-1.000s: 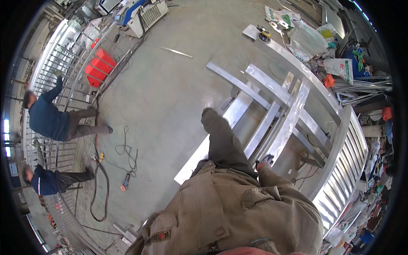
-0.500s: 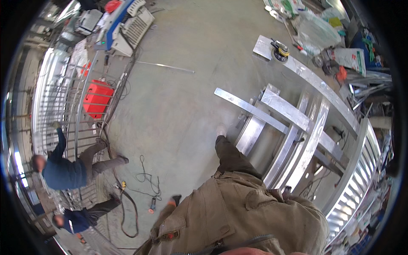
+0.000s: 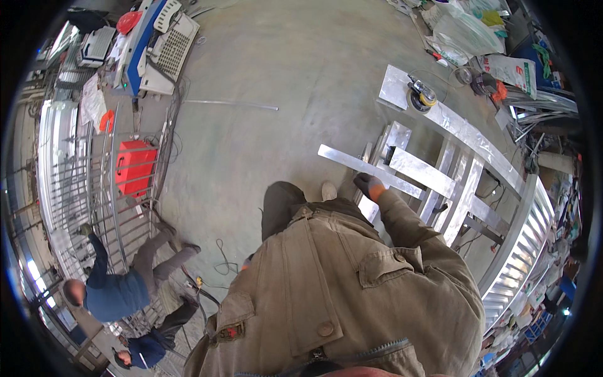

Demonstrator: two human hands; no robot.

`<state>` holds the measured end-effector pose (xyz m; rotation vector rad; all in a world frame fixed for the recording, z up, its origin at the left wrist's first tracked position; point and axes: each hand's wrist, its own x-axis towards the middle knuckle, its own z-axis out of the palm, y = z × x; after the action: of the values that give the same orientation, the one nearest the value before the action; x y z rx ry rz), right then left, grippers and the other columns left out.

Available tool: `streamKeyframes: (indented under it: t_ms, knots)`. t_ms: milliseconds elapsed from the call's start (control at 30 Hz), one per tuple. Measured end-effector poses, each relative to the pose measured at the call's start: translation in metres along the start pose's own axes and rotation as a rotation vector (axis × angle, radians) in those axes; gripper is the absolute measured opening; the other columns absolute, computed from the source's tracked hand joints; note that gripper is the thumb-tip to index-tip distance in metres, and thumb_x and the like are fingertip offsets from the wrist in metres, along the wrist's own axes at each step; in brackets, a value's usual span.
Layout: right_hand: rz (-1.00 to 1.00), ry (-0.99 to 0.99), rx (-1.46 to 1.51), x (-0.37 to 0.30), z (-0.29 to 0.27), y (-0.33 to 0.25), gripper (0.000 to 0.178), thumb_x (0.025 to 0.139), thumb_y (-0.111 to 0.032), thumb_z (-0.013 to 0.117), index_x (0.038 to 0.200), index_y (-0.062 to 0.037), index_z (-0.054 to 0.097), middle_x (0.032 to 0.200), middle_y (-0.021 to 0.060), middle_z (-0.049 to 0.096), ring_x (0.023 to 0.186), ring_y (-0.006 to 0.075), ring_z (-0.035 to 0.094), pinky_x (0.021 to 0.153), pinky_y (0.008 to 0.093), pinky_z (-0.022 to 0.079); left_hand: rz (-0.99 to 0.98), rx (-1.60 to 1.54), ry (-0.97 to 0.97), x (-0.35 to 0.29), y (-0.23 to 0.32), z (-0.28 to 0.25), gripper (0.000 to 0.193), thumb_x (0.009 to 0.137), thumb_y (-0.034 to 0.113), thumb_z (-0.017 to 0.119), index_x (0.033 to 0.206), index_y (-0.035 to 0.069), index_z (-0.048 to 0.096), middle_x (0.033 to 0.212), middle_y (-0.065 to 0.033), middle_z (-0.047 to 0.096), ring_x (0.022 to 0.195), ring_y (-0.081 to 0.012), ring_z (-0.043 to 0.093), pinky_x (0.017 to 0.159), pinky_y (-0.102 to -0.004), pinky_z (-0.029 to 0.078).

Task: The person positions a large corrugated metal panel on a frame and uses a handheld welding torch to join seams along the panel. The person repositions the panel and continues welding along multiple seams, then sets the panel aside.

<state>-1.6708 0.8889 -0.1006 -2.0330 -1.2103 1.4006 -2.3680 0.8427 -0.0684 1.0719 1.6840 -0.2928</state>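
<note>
My right hand (image 3: 367, 185), in a dark glove with an orange cuff, reaches forward to the near edge of a flat metal bar (image 3: 339, 157). Its fingers look curled against that edge. The bar lies across a stack of silvery metal profiles (image 3: 422, 172) to my right. Of my left hand (image 3: 248, 259) only a sliver shows beside my jacket, and its fingers are hidden. On a long wide metal profile (image 3: 465, 127) behind the stack rests a round yellow and black sander (image 3: 422, 97).
Two people (image 3: 119, 295) in dark blue work at a metal railing (image 3: 119, 207) on the left. Near it stand a red box (image 3: 135, 167) and a blue-and-white machine (image 3: 157, 53). A thin metal strip (image 3: 232, 105) and a cable (image 3: 224, 261) lie on the floor. Plastic bags (image 3: 468, 34) are heaped far right.
My right hand has come out from beside my jacket to the flat bar. My body has shifted forward, and a dark-trousered knee now shows. The sander remains on its profile.
</note>
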Motion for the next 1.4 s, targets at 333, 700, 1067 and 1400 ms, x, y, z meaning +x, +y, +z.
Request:
streamKeyframes:
  t_ms: [333, 700, 1067, 1400]
  knots:
    - [0.273, -0.022, -0.195, 0.188, 0.043, -0.018, 0.049, 0.109, -0.046, 0.063, 0.132, -0.0057, 0.08, 0.128, 0.0268, 0.08, 0.121, 0.0471, 0.075, 0.104, 0.053, 0.059, -0.034, 0.215, -0.066, 0.204, 0.206, -0.254, 0.046, 0.109, 0.053, 0.069, 0.13, 0.012, 0.072, 0.114, -0.0076, 0.075, 0.089, -0.0252, 0.066, 0.079, -0.0486, 0.053]
    - [0.391, 0.309, 0.236, 0.371, -0.05, -0.233, 0.056, 0.106, -0.051, 0.068, 0.138, -0.0062, 0.078, 0.132, 0.024, 0.081, 0.127, 0.0451, 0.074, 0.109, 0.05, 0.057, 0.171, 0.126, 0.207, 0.506, 0.723, -0.528, 0.046, 0.105, 0.055, 0.074, 0.12, 0.012, 0.074, 0.104, -0.0079, 0.075, 0.085, -0.0222, 0.065, 0.073, -0.0428, 0.053]
    - [0.499, 0.375, 0.324, 0.531, -0.293, -0.179, 0.055, 0.107, -0.052, 0.064, 0.141, -0.0106, 0.078, 0.141, 0.0247, 0.076, 0.135, 0.0474, 0.068, 0.117, 0.0535, 0.053, 0.725, 0.564, -0.292, 0.572, 1.074, -0.256, 0.057, 0.107, 0.044, 0.079, 0.143, 0.0, 0.074, 0.132, -0.0138, 0.082, 0.123, -0.0267, 0.074, 0.111, -0.0427, 0.056]
    - [0.627, 0.608, 0.327, 0.553, -0.488, -0.048, 0.05, 0.102, -0.049, 0.07, 0.124, -0.0054, 0.08, 0.122, 0.0251, 0.081, 0.114, 0.0471, 0.075, 0.098, 0.0576, 0.058, 0.536, 1.173, -0.404, 0.566, 1.349, -0.114, 0.065, 0.106, 0.054, 0.073, 0.14, -0.002, 0.076, 0.133, -0.019, 0.081, 0.125, -0.0329, 0.074, 0.111, -0.0475, 0.056]
